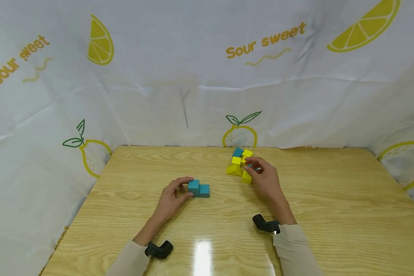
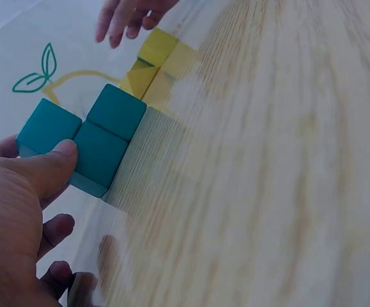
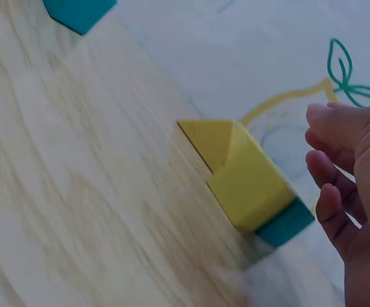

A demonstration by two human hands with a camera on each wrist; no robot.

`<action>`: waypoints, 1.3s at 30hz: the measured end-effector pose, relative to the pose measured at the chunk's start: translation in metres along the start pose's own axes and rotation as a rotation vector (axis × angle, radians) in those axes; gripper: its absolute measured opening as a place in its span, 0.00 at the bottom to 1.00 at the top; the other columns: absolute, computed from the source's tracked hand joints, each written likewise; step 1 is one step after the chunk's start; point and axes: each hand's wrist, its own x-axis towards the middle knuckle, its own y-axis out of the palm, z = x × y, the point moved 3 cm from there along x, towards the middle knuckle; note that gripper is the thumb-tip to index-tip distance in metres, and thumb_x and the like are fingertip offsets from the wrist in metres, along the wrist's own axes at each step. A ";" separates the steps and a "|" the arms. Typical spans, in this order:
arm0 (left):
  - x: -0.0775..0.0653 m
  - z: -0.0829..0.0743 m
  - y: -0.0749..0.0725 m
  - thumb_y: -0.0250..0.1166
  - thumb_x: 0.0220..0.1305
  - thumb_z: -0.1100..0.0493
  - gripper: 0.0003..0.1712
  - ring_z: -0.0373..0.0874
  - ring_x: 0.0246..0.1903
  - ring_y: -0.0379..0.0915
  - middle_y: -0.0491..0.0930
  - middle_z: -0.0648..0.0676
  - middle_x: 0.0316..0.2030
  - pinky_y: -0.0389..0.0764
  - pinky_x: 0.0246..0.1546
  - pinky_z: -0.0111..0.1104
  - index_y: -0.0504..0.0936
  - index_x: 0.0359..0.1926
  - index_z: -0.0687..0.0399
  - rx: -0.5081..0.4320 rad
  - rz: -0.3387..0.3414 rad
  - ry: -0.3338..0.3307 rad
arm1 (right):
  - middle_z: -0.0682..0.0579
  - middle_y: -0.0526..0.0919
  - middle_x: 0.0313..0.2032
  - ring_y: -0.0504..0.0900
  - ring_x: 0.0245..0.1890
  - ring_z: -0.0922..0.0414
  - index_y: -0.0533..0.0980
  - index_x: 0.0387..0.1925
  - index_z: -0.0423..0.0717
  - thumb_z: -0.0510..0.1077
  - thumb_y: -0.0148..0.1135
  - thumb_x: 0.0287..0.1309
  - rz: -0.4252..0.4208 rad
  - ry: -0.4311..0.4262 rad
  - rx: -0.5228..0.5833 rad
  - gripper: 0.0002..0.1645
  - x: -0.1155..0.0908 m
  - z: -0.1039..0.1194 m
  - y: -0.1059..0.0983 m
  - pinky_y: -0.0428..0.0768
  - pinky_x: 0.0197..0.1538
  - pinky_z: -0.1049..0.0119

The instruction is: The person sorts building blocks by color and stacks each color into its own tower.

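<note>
My left hand (image 1: 170, 197) pinches a teal cube (image 2: 48, 126) between thumb and fingers. It sits on top of a second teal cube (image 2: 100, 157), with the thumb close to where the two meet. Against the lower cube's right side stands another teal cube (image 1: 204, 191) on the table. My right hand (image 1: 266, 177) hovers over a cluster of yellow and blue blocks, its fingers loosely bent with nothing seen between them. Under it lie a yellow block (image 3: 252, 185), a yellow triangular block (image 1: 234, 170) and a teal block (image 3: 285, 222), partly hidden by the hand in the head view.
At the cluster's far end are a blue block (image 1: 237, 152) and a yellow cube (image 1: 247, 153), near the table's back edge. The wood-grain table (image 1: 124, 180) meets a white lemon-print cloth (image 1: 165, 115) behind. Both wrists carry black cameras (image 1: 160, 250).
</note>
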 end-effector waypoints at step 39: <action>0.000 -0.002 -0.001 0.67 0.56 0.71 0.24 0.62 0.33 0.68 0.78 0.58 0.42 0.64 0.27 0.34 0.77 0.55 0.61 -0.015 0.009 0.019 | 0.45 0.76 0.54 0.76 0.44 0.51 0.67 0.65 0.43 0.44 0.61 0.64 0.039 0.025 -0.085 0.30 0.000 -0.036 -0.023 0.74 0.45 0.66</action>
